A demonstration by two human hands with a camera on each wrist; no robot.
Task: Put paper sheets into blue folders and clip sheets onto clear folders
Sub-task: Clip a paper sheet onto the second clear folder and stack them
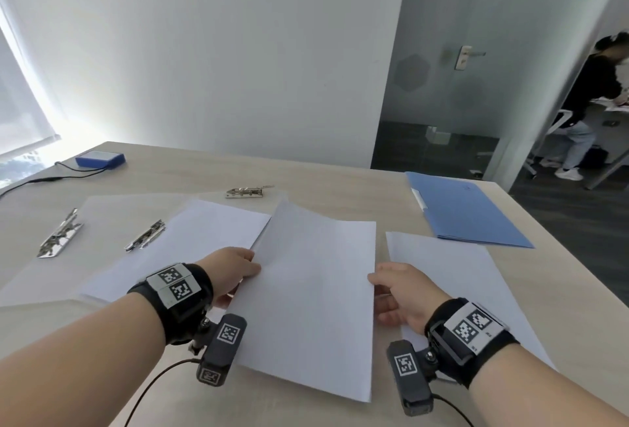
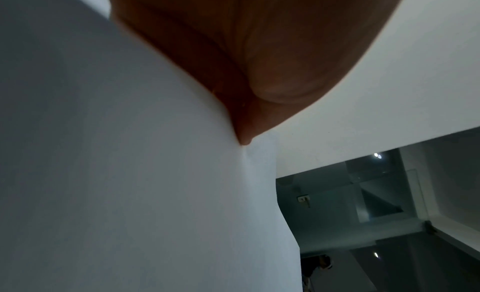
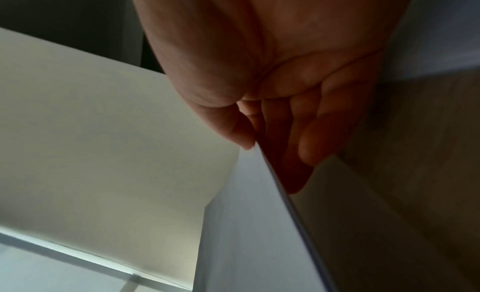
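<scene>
I hold a white paper sheet (image 1: 316, 294) lifted above the table, tilted. My left hand (image 1: 235, 270) pinches its left edge; my right hand (image 1: 391, 294) pinches its right edge, thumb on top and fingers underneath, as the right wrist view shows at the sheet's edge (image 3: 280, 185). In the left wrist view the sheet (image 2: 130, 173) fills the frame below my palm. Another sheet (image 1: 190, 242) lies on a clear folder (image 1: 44, 276) at left, a further sheet (image 1: 456, 276) lies at right. A blue folder (image 1: 466, 208) lies shut at the far right.
Three metal clips sit on clear folders: far left (image 1: 59, 239), middle (image 1: 146, 234) and back (image 1: 248, 191). A blue box (image 1: 100, 158) with a black cable rests at the back left. A person stands beyond the glass door (image 1: 592, 103). The table edge (image 1: 561, 249) runs along the right.
</scene>
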